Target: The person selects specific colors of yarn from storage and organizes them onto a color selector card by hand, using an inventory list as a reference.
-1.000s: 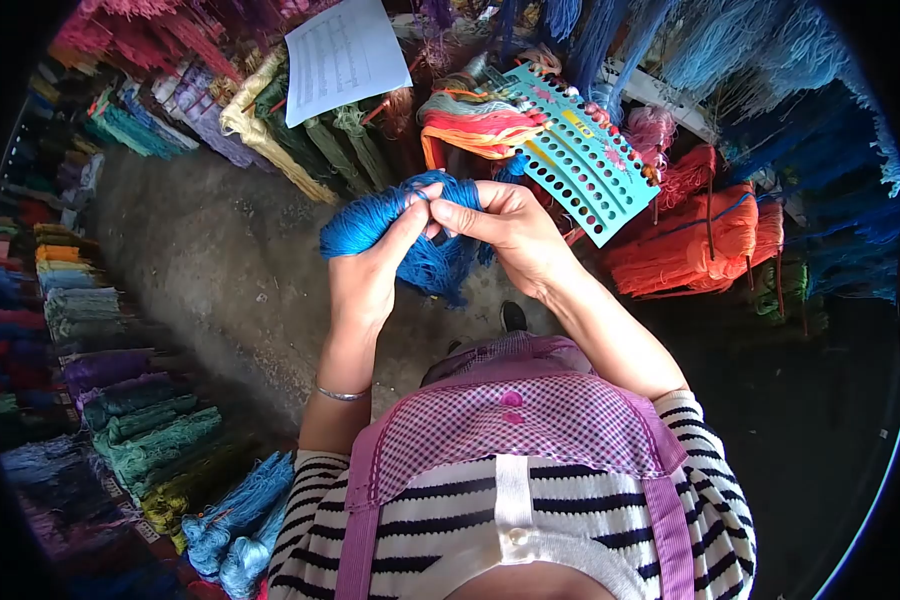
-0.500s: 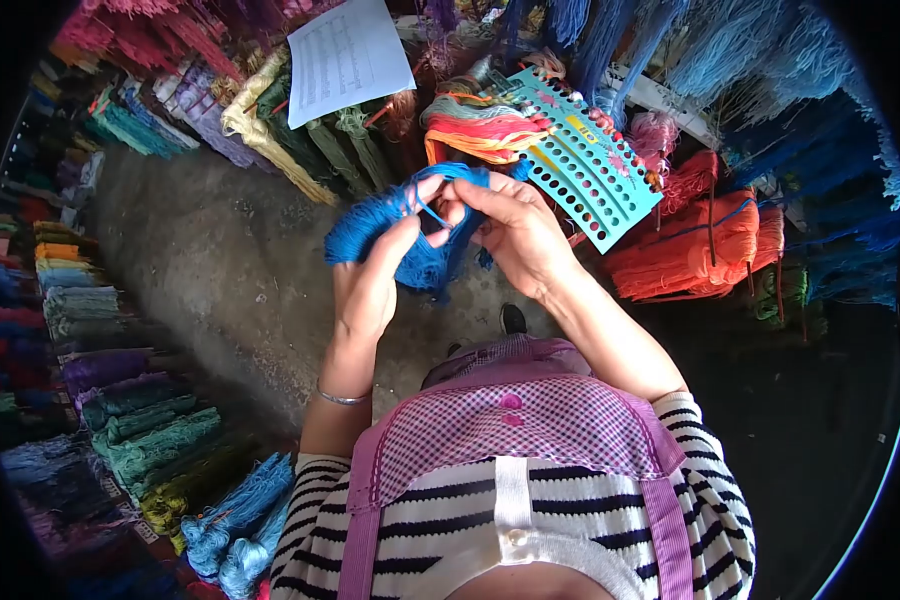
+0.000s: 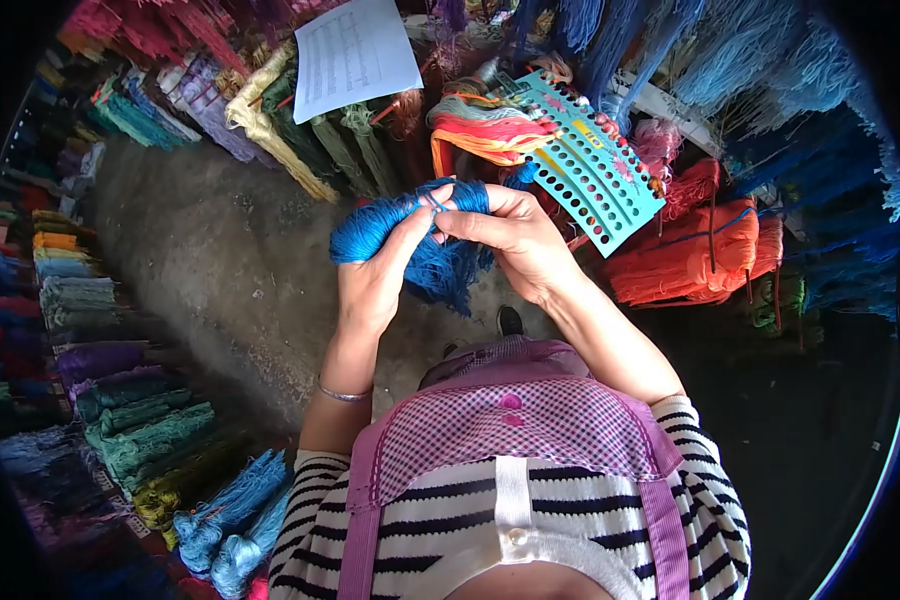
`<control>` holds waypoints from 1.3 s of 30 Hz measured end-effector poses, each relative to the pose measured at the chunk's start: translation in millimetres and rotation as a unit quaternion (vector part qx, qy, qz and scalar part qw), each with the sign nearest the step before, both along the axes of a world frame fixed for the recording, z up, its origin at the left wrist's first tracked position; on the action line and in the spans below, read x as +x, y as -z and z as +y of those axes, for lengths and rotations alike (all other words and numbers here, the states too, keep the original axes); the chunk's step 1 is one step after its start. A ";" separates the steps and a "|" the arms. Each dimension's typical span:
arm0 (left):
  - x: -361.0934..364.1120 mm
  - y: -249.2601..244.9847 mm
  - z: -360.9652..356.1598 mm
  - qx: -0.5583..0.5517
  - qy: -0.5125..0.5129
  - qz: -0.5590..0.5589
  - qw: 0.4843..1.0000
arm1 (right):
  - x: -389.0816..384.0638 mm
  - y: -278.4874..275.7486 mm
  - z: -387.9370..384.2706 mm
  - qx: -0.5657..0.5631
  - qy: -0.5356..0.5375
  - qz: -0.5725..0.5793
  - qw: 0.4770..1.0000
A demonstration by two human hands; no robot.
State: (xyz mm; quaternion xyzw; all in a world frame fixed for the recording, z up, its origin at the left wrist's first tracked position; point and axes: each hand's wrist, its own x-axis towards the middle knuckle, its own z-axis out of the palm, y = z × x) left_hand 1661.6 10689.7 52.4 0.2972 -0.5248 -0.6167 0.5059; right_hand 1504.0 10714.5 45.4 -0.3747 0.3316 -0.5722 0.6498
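Blue yarn skein (image 3: pixel 425 240) is pinched between raised left hand (image 3: pixel 375 280) and right hand (image 3: pixel 515 240), fingertips meeting on top.

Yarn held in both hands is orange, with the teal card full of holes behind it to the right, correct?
No. The head view shows that the yarn gripped by the left hand and right hand is blue, not orange. The teal card does sit behind it to the right.

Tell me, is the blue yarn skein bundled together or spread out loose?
Bundled. The blue yarn skein is one thick gathered hank, pinched between the left hand and right hand, its ends hanging below them.
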 end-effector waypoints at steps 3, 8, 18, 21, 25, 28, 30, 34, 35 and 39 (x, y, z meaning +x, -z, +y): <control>-0.3 3.9 -1.0 0.001 -0.005 0.023 1.000 | -0.5 -0.7 1.0 0.026 0.002 -0.015 1.000; 1.2 5.2 -2.9 0.001 0.004 0.037 0.999 | -0.7 2.4 0.1 0.040 0.008 -0.065 0.997; 10.8 6.7 -6.3 -0.019 -0.009 -0.004 1.000 | 6.8 -4.3 -1.3 0.053 0.011 -0.081 0.995; 12.6 5.7 -3.9 -0.060 -0.017 -0.045 0.997 | 11.1 -4.0 -3.6 0.057 -0.007 -0.063 0.996; 14.5 12.9 -5.1 -0.203 -0.054 -0.116 0.971 | 18.6 -8.1 -0.9 0.061 -0.003 -0.004 0.998; 18.3 8.4 -5.4 -0.147 -0.048 -0.123 0.980 | 23.9 -9.2 -2.3 0.072 0.049 -0.011 0.996; 25.3 6.0 -11.9 -0.049 -0.009 -0.064 0.997 | 21.9 -8.7 -3.2 0.046 0.029 -0.118 0.991; 129.5 24.0 -78.9 0.285 0.080 0.397 0.869 | -24.5 -30.5 32.7 0.070 -0.057 -0.031 0.995; 161.9 36.1 -94.4 0.240 0.119 0.379 0.886 | -40.0 -48.1 47.8 0.136 0.027 0.117 0.983; 311.7 123.2 -145.0 0.240 0.023 0.346 0.907 | -132.6 -82.7 93.7 0.150 0.184 0.307 0.922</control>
